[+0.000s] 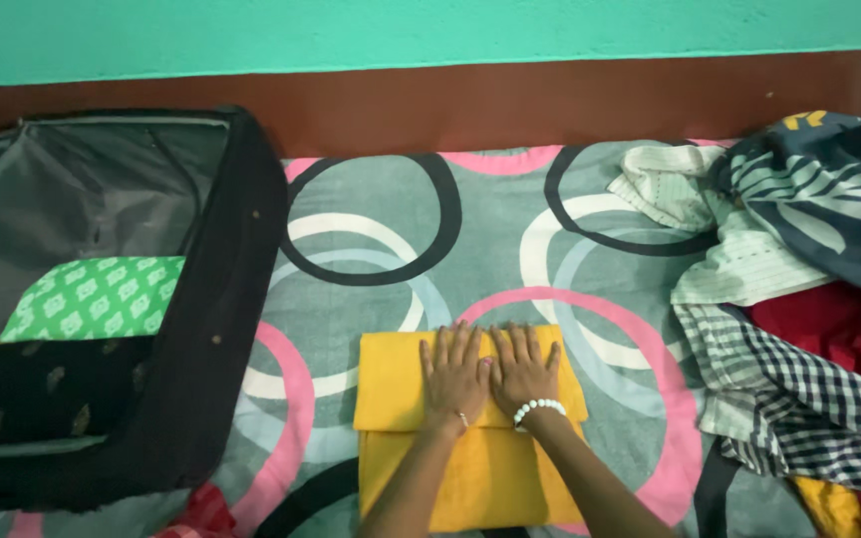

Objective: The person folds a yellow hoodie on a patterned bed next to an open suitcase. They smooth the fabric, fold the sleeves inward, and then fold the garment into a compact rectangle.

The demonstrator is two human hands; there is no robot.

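1. A bed or mat covered by a grey sheet [510,209] printed with large pink, white and black rings fills the view. Behind it runs a dark brown band of wall with turquoise paint above.
2. A folded yellow cloth [396,384] lies flat on the sheet, near the bottom centre of the view.
3. The left hand [453,374] rests palm down on the upper half of the yellow cloth, fingers straight and slightly spread, grasping nothing.
4. The right hand [523,369] lies just beside it, also palm down with fingers extended flat; the two hands touch at the thumbs. A white bead bracelet [538,406] circles the right wrist.
5. The cloth is underneath the fingers of both hands. The fingertips reach almost to its far edge, and the cloth extends past the hands on both sides and back toward the person.
6. An open black suitcase [231,299] sits at the left, well apart from the hands, holding a green patterned cloth [97,297] and a dark patterned one [42,389].
7. A heap of unfolded clothes [799,299] lies at the right: striped, checked, navy leaf-print and red pieces.
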